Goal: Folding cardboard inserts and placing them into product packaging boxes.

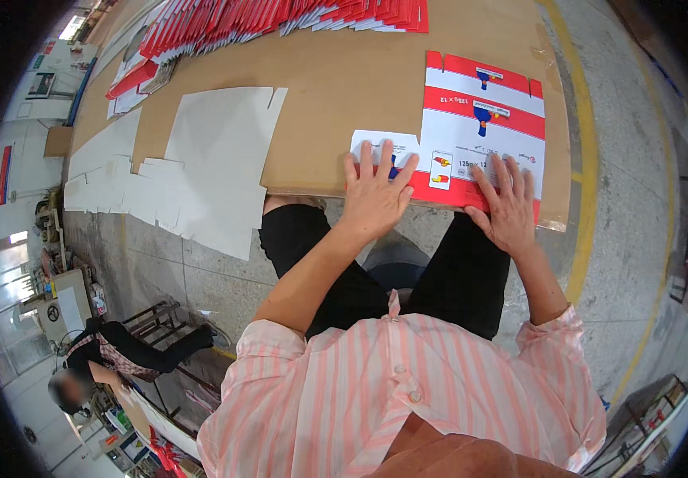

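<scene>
A red and white printed carton blank (483, 115) lies flat at the near right of a brown cardboard-covered table (344, 88). Small slots cut into its far edge, and blue pictures mark its panels. My left hand (377, 191) rests on the blank's left flap, fingers spread and pointing away from me. On its near right part my right hand (507, 203) lies with the fingers stretched out. Neither hand grips anything; both press palm-down near the table's front edge.
Rows of overlapping red and white folded cartons (280, 20) cover the far side. Plain white carton sheets (216, 151) lie at the left, one overhanging the near edge. A yellow floor line (587, 175) runs along the right. Another person (113, 350) sits at the lower left.
</scene>
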Motion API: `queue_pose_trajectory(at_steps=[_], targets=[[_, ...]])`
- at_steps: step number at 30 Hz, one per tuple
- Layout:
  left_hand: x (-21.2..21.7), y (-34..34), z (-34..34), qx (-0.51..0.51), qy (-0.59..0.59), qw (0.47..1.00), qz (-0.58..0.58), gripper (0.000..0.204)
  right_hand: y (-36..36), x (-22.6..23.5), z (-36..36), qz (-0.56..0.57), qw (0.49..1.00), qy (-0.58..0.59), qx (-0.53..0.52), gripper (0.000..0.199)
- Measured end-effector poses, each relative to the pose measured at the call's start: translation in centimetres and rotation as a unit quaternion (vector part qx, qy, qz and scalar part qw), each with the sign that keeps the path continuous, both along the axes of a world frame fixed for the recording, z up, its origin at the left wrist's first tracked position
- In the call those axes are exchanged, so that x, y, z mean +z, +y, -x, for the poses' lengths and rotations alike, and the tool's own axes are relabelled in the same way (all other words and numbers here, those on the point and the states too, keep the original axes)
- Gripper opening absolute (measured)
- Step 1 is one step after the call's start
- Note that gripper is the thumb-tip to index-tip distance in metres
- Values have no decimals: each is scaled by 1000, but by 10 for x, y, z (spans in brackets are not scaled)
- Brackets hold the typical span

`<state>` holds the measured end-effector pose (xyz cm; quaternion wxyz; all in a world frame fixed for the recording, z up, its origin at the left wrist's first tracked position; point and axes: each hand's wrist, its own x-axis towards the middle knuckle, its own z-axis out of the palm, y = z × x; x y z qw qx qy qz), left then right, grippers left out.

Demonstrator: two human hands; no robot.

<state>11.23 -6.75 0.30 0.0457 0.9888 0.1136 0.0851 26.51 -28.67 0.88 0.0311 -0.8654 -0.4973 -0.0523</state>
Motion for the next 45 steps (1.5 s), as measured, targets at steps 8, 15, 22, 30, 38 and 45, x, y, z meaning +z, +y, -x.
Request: queue_pose_trajectory(at_steps=[8, 15, 22, 30, 38, 45], targets=[[15, 35, -43, 4, 57, 998, -9, 42, -2, 9, 34, -223, 969, 105, 26, 53], [36, -26, -1, -43, 61, 978, 197, 53, 6, -13, 129, -452, 380, 756, -282, 31], [48, 78, 124, 169, -113, 974, 96, 50, -50, 73, -56, -210, 738, 606, -210, 41], [23, 104, 219, 298, 150, 942, -48, 89, 4, 30, -331, -189, 871, 402, -210, 50], [8, 104, 245, 365, 130, 922, -20, 82, 320, -44, -287, -300, 815, 471, -152, 37], [51, 144, 261, 313, 85, 941, 92, 38, 278, -6, -305, -119, 874, 442, -165, 48]])
